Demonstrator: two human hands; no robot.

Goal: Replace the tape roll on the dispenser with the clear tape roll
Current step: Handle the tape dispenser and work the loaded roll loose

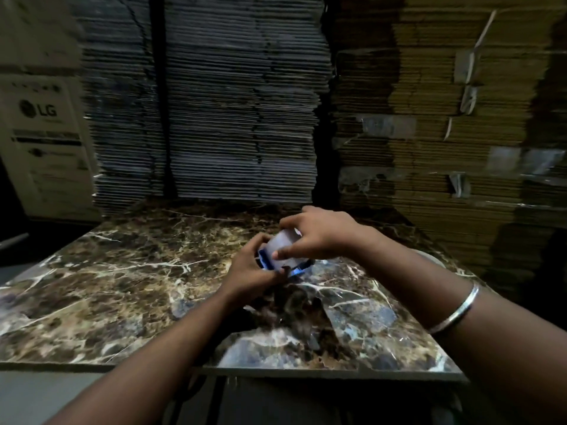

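A blue tape dispenser (266,261) is held over the middle of the marble table (122,271). My left hand (250,271) grips it from below and the left. A pale, clear-looking tape roll (283,245) sits on the dispenser. My right hand (313,233) is closed over that roll from above, thumb on its near face. The frame is blurred, so how the roll sits on the dispenser is unclear. A metal bangle (454,311) circles my right wrist.
Tall stacks of flattened grey cardboard (214,102) and brown cardboard (429,118) stand right behind the table. A white LG carton (46,133) stands at the back left. The table's front edge (276,371) runs just above my forearms.
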